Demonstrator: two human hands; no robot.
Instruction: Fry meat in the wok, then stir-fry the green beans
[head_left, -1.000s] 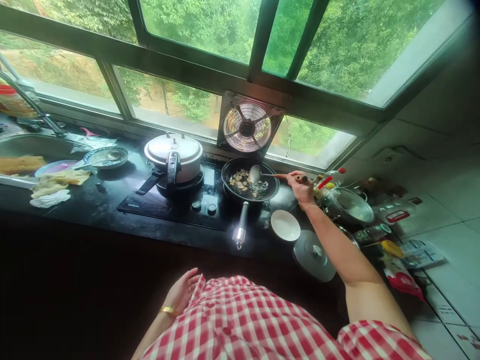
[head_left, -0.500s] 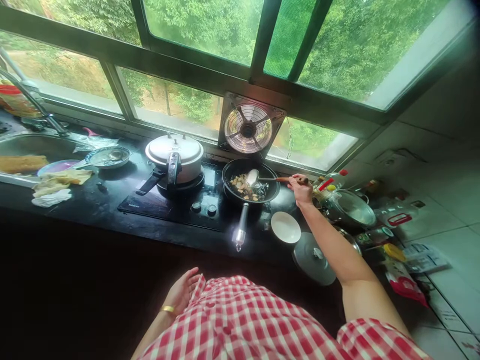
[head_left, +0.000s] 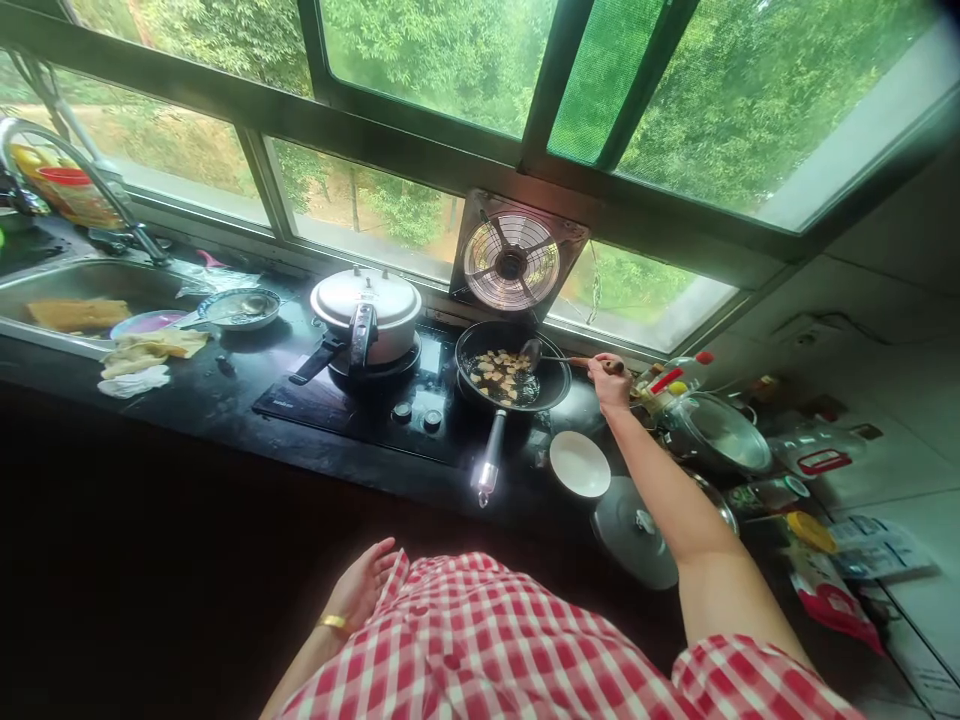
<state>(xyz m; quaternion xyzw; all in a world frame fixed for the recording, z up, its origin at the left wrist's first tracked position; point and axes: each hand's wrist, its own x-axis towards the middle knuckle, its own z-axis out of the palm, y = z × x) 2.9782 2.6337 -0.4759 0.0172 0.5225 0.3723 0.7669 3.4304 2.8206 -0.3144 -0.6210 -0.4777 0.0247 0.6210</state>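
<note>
My right hand is closed around the wooden handle of a ladle, whose dark bowl rests in the right part of a frying pan. Browned food pieces lie in shiny liquid across the pan's bottom. The pan's silver handle points toward me, and nothing grips it. Against the red checked shirt, low in front of my body, my left hand hangs with loosely extended fingers, holding nothing.
Left of the pan a pressure cooker stands on the cooktop. A white bowl and a pot lid sit to the right. Bottles and a pot crowd the right wall. A sink is far left; a fan stands behind.
The ladle has shifted right and turned, its bowl now dark rather than bright. The food lies more spread out. The view has swung slightly left; my left hand keeps its place.
</note>
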